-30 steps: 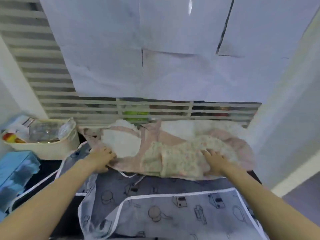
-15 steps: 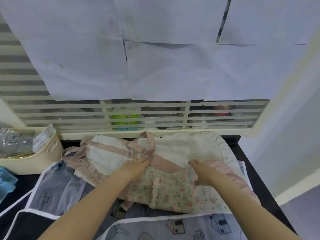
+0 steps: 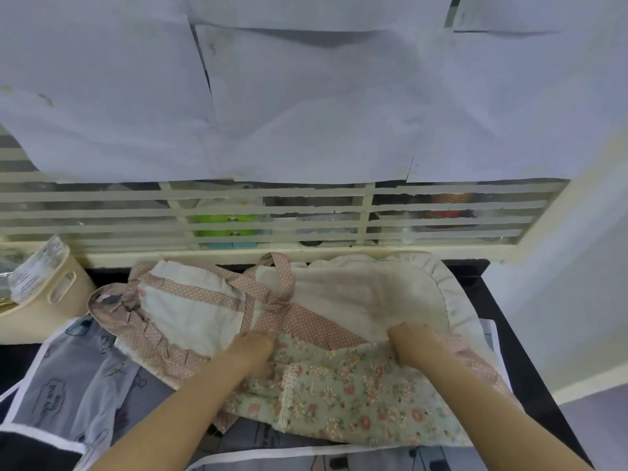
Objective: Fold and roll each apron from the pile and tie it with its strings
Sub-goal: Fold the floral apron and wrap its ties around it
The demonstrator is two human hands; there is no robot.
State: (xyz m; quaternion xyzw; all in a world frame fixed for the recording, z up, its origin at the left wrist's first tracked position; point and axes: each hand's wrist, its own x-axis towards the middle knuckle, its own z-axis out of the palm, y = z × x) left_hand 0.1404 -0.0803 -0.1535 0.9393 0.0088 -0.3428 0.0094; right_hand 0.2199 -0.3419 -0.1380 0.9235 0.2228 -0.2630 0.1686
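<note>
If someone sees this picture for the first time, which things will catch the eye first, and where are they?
First, the floral apron with pink dotted trim, spread in the lower middle, with the left hand and the right hand gripping its fabric. Under it lies a grey printed apron with white edging, at lower left. A cream basket stands at the left edge.

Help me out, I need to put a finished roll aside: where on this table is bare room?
Little. Bare dark table shows in a strip at the left, between the cream basket and the grey printed apron, and a narrow band along the right edge. The middle is crowded: the floral apron lies spread there, the left hand and right hand gripping it.
</note>
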